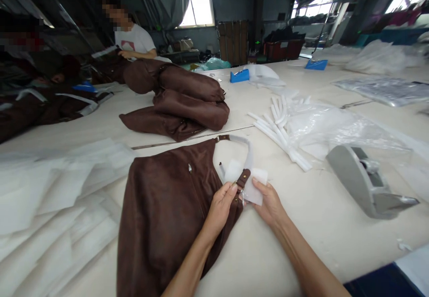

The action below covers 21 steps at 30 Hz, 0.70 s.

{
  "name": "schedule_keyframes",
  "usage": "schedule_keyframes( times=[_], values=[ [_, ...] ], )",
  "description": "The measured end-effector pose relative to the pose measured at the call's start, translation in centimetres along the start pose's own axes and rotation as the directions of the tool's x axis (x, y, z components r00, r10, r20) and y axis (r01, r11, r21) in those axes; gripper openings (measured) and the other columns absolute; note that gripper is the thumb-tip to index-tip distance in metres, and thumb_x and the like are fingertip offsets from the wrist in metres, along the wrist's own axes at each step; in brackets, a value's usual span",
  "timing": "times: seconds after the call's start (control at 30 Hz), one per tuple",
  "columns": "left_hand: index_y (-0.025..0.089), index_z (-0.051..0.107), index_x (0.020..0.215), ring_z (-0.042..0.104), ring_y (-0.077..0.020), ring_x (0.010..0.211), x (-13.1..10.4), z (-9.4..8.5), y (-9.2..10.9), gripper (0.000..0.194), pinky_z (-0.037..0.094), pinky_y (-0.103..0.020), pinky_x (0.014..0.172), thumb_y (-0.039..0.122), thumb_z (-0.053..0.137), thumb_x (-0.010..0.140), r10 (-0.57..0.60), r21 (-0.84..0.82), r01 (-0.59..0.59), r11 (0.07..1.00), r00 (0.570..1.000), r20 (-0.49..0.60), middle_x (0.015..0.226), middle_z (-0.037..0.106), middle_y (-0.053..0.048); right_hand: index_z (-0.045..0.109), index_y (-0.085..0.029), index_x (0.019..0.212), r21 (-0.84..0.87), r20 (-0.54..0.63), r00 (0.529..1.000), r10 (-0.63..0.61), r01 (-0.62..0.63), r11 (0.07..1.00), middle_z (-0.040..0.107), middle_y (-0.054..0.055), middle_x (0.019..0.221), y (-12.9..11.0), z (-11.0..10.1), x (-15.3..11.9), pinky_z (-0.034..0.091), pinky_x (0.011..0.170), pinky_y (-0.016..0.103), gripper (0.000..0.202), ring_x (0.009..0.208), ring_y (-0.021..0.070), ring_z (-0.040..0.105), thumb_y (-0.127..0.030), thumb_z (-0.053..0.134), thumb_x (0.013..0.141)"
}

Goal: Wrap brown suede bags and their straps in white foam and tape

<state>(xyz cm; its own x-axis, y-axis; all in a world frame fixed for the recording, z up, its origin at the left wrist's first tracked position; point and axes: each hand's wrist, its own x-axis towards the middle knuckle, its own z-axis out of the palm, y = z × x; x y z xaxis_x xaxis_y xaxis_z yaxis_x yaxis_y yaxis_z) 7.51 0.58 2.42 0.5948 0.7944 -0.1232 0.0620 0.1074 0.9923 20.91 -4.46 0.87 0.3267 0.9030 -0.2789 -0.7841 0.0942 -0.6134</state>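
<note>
A dark brown handbag lies flat on the table before me, its strap curving out to the right under a white wrapping. My left hand pinches the strap end by its metal ring and brown leather tab. In my right hand is a small white foam sheet, gripped between thumb and fingers, partly behind the tab. The two hands are close together at the bag's upper right corner. A zipper pull shows on the bag's front.
More brown bags are piled beyond. White foam sheets spread at left. White tubes and clear plastic lie at right, near a grey tape dispenser. Blue dispensers stand farther back. A person works across the table.
</note>
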Motion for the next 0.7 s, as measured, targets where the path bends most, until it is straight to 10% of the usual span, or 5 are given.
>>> schedule_keyframes(
  times=[0.2, 0.47, 0.7],
  values=[
    [0.02, 0.05, 0.08, 0.057, -0.0162, 0.067, 0.2, -0.5, -1.5, 0.043, 0.046, -0.028, 0.068, 0.062, 0.052, 0.089, 0.011, 0.109, -0.003, 0.994, 0.998, -0.07, 0.072, 0.061, -0.001, 0.071, -0.015, 0.089, 0.032, 0.076, 0.996, 0.056, -0.058, 0.998, 0.072, 0.003, 0.08, 0.5, 0.4, -0.4, 0.048, 0.061, 0.026, 0.028, 0.065, 0.0155, 0.063, -0.035, 0.081, 0.073],
    [0.023, 0.034, 0.126, 0.066, -0.0179, 0.09, 0.8, -0.6, -1.9, 0.069, 0.052, -0.029, 0.078, 0.053, 0.073, 0.078, 0.02, 0.06, -0.003, 0.998, 0.955, -0.295, 0.111, 0.062, -0.007, 0.073, -0.014, 0.095, 0.036, 0.072, 0.997, 0.024, -0.027, 0.999, 0.075, 0.007, 0.088, 0.4, -0.1, -0.5, 0.051, 0.07, 0.028, 0.032, 0.073, 0.0182, 0.067, -0.036, 0.081, 0.073],
    [0.013, 0.064, 0.113, 0.067, -0.0209, 0.092, 1.2, -0.4, 0.7, 0.056, 0.052, -0.029, 0.084, 0.042, 0.082, 0.069, -0.093, -0.022, 0.091, 0.996, 0.984, -0.152, 0.103, 0.073, -0.008, 0.073, -0.014, 0.1, 0.082, 0.058, 0.998, 0.004, -0.009, 0.997, 0.076, 0.008, 0.095, 0.8, 0.0, -0.5, 0.051, 0.073, 0.027, 0.037, 0.077, 0.018, 0.068, -0.04, 0.08, 0.074]
  ],
)
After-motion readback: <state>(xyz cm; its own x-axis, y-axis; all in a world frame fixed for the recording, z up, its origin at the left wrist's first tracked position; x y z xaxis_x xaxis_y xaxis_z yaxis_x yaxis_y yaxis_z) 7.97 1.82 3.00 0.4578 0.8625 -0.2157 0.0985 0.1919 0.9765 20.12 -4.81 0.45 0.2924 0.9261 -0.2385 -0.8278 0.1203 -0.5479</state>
